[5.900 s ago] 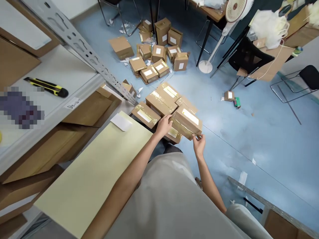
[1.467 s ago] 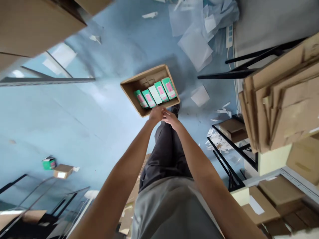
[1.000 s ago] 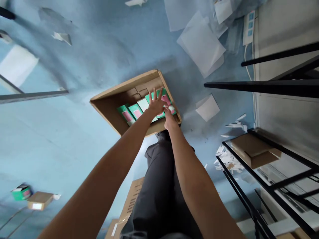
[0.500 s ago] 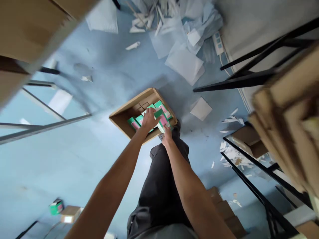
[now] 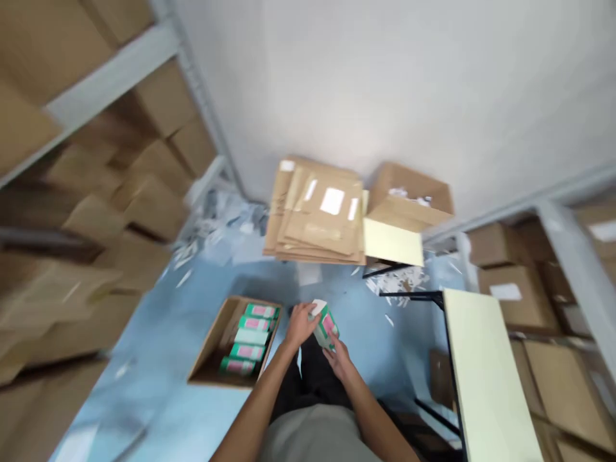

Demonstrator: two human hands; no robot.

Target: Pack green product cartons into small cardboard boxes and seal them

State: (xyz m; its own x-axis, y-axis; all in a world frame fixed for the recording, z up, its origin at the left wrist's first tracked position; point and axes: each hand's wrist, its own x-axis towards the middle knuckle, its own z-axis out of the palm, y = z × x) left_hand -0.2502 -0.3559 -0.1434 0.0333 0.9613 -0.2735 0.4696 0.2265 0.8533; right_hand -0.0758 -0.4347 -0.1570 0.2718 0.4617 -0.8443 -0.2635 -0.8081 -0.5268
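Observation:
Both hands hold one green-and-pink product box (image 5: 326,326) in front of my body. My left hand (image 5: 299,323) grips its upper left end, and my right hand (image 5: 339,355) supports it from below on the right. An open cardboard carton (image 5: 212,350) lies on the blue floor to the left of my hands. Inside it are several more green-and-pink boxes (image 5: 248,338) in a row.
A stack of flattened cardboard (image 5: 317,215) and an open carton (image 5: 412,192) lean by the white wall ahead. Shelving with brown cartons (image 5: 101,212) stands at left and more at right (image 5: 524,282). A pale yellow tabletop (image 5: 484,378) sits at right. Paper scraps litter the floor.
One green-and-pink box has been lifted out of the carton and now sits in both hands. The view has swung up toward the wall and the shelves.

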